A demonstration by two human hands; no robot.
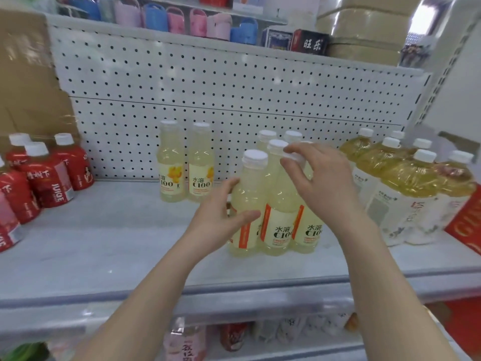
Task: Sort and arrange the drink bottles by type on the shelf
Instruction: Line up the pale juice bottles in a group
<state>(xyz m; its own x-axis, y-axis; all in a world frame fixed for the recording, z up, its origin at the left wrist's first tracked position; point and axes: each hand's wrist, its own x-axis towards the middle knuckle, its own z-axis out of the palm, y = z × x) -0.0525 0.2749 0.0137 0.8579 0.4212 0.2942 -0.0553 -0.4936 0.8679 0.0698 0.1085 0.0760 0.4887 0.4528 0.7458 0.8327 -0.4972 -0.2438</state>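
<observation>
Two hands work the lemon cluster on the shelf (pixel 104 230): my left hand (pixel 221 217) wraps the front bottle (pixel 250 183), my right hand (pixel 320 178) pinches the next bottle (pixel 293 155) at its cap. I lift each clear of neighbours — then seat it beside the back pair (pixel 200 165).

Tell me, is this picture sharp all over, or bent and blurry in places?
Head view: the wide lens bows the shelf and pegboard; the pale bottles in the middle are sharp enough to read; the corners smear, as at the lower bottles; the right hand blurs slightly at its fingertips; glare whites out the top right; shadows are faint.
</observation>
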